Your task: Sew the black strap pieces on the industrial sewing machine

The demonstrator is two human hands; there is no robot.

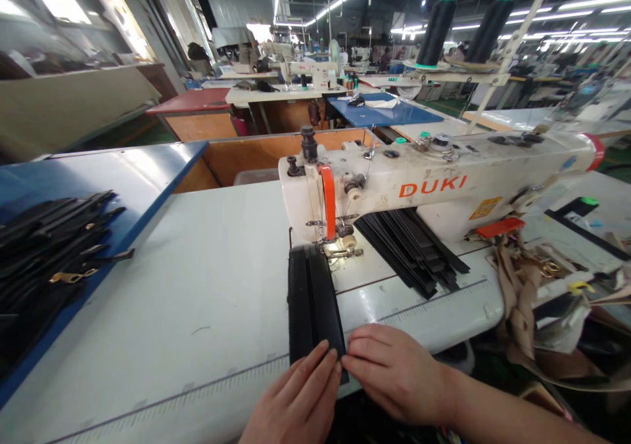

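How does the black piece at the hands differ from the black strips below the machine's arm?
The left hand touches the black piece, while no hand touches the black strips. The black piece looks wider than any of the black strips, which overlap in a slanting fan. Both are black and long.
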